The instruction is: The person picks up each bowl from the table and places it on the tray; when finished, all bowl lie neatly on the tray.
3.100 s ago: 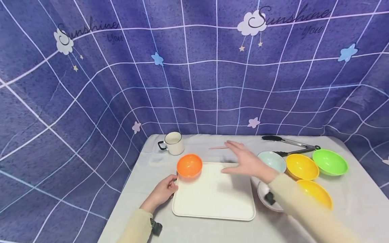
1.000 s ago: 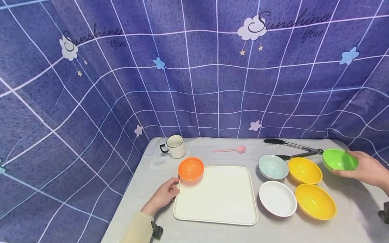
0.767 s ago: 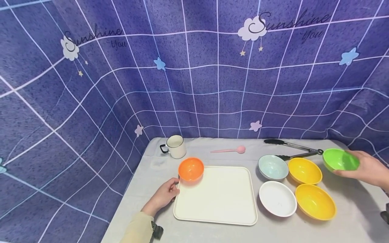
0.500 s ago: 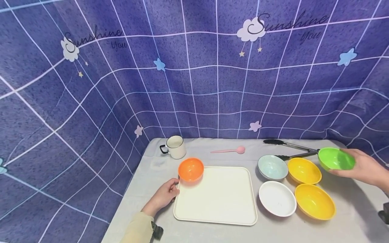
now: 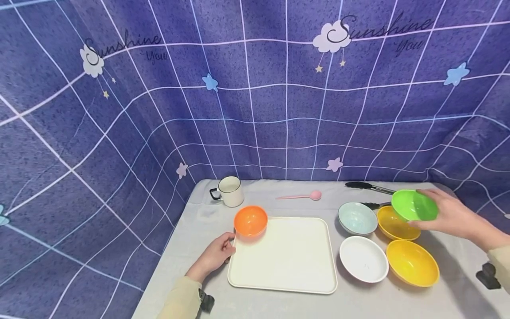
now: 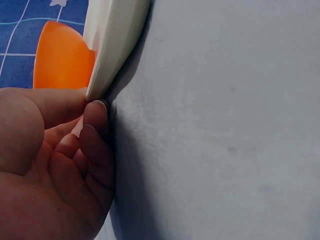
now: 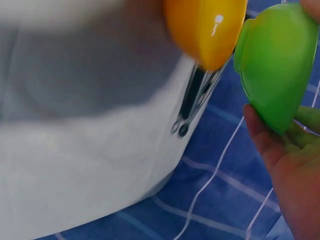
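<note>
My right hand holds a green bowl by its right side, thumb and fingers around the rim. The bowl hangs above the rear yellow bowl and covers part of it. In the right wrist view the green bowl appears gripped from its underside and edge. At the left, my left hand pinches the edge of a cream tray; in the left wrist view the fingertips meet at the tray's rim. An orange bowl sits on the tray's rear left corner.
Right of the tray stand a light blue bowl, a white bowl and a front yellow bowl. Black-handled tongs lie behind, partly hidden. A pink spoon and a white mug are at the back.
The right hand has reached over to the far right, taken hold of the green bowl, lifted it and carried it left over the rear yellow bowl. The left hand stays at the tray.
</note>
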`<action>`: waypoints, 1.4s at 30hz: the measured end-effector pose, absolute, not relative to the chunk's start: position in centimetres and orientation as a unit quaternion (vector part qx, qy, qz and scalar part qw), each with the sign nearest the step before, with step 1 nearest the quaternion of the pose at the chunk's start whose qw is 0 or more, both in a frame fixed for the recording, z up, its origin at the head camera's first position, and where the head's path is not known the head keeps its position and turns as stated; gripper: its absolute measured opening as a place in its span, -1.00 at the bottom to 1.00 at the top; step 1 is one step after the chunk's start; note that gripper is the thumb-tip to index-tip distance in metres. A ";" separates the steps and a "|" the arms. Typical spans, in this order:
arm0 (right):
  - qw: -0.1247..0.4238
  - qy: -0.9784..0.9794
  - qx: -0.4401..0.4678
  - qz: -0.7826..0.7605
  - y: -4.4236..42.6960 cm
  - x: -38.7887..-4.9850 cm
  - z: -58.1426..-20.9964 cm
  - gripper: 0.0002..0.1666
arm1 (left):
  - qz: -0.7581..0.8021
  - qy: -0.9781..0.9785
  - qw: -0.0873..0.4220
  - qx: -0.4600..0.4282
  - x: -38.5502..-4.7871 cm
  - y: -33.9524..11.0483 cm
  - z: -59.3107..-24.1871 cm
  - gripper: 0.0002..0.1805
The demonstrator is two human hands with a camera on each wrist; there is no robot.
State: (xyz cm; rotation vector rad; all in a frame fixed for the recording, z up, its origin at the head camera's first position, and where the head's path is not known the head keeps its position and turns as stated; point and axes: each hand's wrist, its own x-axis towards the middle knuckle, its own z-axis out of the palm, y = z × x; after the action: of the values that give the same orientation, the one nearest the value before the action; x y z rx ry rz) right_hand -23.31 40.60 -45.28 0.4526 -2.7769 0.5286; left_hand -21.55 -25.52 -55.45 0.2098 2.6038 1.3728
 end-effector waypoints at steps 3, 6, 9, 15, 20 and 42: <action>0.132 -0.957 0.180 0.185 38.6 -23.3 -44.7 0.27 | 0.466 0.877 0.092 0.073 -21.5 -25.5 -55.4 -0.57; 0.122 -0.955 0.198 0.186 36.5 -23.3 -44.3 0.32 | 0.468 0.876 0.092 0.072 -21.5 -25.5 -55.4 -0.57; 0.108 -0.952 0.213 0.190 34.4 -23.2 -43.9 0.35 | 0.468 0.876 0.093 0.071 -21.5 -25.5 -55.4 -0.56; 0.089 -0.947 0.248 0.184 30.5 -23.4 -43.6 0.36 | 0.465 0.878 0.089 0.077 -21.7 -25.4 -55.5 -0.57; 0.090 -0.935 0.288 0.184 27.0 -23.8 -44.0 0.36 | 0.465 0.877 0.090 0.079 -21.7 -25.4 -55.5 -0.57; 0.018 -0.898 0.389 0.204 11.1 -22.1 -48.7 0.35 | 0.472 0.873 0.096 0.077 -21.6 -25.5 -55.5 -0.58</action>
State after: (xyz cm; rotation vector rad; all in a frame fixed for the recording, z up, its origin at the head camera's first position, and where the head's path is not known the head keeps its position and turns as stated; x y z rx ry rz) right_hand -22.07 11.13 -48.67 1.2092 -2.7903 0.6332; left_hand -21.59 -25.48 -55.45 0.2278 2.5857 1.3990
